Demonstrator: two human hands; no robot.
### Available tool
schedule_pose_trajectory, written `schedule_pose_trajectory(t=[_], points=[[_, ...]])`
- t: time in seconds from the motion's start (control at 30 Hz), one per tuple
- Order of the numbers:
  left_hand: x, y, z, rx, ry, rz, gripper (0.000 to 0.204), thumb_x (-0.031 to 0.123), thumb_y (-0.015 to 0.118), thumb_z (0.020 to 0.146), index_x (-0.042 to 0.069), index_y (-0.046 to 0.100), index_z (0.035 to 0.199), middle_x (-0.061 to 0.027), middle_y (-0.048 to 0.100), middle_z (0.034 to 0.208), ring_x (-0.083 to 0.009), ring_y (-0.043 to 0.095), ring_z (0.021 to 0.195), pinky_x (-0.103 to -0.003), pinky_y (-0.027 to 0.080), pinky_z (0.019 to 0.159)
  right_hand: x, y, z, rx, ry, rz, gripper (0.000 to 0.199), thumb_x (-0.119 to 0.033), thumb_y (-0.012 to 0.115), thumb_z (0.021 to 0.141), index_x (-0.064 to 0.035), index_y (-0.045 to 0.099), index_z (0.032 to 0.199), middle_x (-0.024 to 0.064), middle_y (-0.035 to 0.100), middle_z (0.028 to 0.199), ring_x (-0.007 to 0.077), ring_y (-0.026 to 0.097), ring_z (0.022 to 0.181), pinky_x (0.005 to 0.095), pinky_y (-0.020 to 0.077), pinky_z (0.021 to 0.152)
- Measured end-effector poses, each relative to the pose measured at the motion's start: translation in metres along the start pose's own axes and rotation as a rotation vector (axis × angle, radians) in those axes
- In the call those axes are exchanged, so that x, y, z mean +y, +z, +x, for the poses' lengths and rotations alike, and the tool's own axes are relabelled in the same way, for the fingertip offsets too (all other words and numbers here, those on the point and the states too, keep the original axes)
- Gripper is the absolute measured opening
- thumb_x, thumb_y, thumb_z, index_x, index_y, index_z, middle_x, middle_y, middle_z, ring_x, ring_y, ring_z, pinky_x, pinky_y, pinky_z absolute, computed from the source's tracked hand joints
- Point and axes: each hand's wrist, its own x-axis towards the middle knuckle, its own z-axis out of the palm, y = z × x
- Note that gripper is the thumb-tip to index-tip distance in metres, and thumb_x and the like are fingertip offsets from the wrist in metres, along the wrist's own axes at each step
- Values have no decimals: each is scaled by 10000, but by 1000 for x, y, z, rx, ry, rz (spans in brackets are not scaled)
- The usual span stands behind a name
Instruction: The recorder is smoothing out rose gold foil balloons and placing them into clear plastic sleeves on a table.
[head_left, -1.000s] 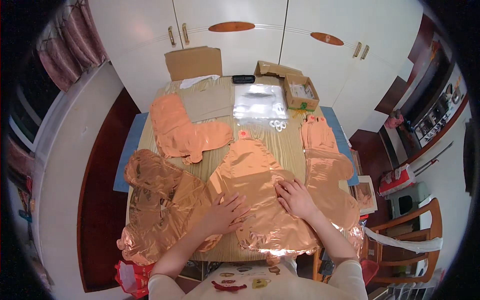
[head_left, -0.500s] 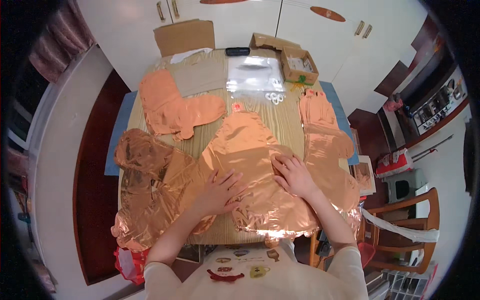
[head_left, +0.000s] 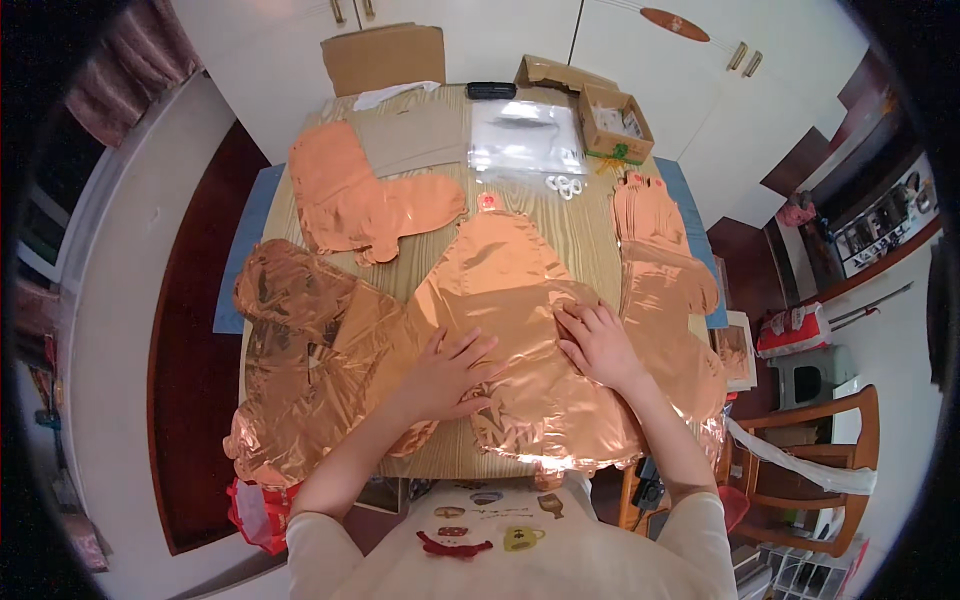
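A shiny copper-coloured flat foil balloon [head_left: 515, 270] lies before me on the wooden table, a small red-and-white tab at its far end. My left hand [head_left: 450, 375] rests on its left part with the fingers spread. On its right side lies my right hand [head_left: 598, 343], palm down, fingers slightly apart. Crumpled copper foil [head_left: 300, 370] spreads over the table's left side, touching the middle piece. Farther back on the left is another flat copper foil piece [head_left: 365, 200]. A stack of foil pieces [head_left: 655, 260] lies along the right edge.
At the back are clear plastic bags [head_left: 527, 140], white rings [head_left: 564, 187], a black case [head_left: 491, 90], an open cardboard box [head_left: 615, 125] and a cardboard sheet [head_left: 385, 60]. A wooden chair [head_left: 865, 450] stands at the right; a red bag [head_left: 262, 515] is below the left edge.
The view has shifted a little, so the table sits slightly higher and further right in it. Both hands remain lying on the foil with hardly any movement.
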Motion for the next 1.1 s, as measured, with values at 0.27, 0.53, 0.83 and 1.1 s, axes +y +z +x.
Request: schedule_pose_trajectory(t=[0.27,0.53,0.83,1.1], points=[[-1,-4,2,-48,7,77,663,575,564,881,276,422,1455,-84,363,1524,-317,301,1425,-609,218,1127,-5,-8,0,-6,-11,42,585,-389,648,864,-117,511,1364,135,526,1242,339,483,1163,513,322,1091],[-14,-2,44,173,4,3,740,637,551,859,143,472,1404,-175,389,1484,-363,332,1395,-582,250,1115,-5,-3,0,42,-21,21,567,-453,610,880,-152,520,1352,109,546,1219,313,503,1133,502,330,1077],[-30,10,74,205,-25,159,801,693,507,844,199,414,1468,-165,357,1520,-384,282,1421,-640,163,1130,4,-5,1,69,132,38,560,-456,639,850,-106,557,1279,144,536,1211,333,480,1144,491,356,1016],[-29,8,72,199,-26,170,802,694,508,841,214,404,1476,-165,355,1524,-392,285,1420,-623,179,1129,43,-1,24,-113,551,84,519,-457,727,739,-99,606,1093,182,532,1133,380,460,1119,503,382,917]])
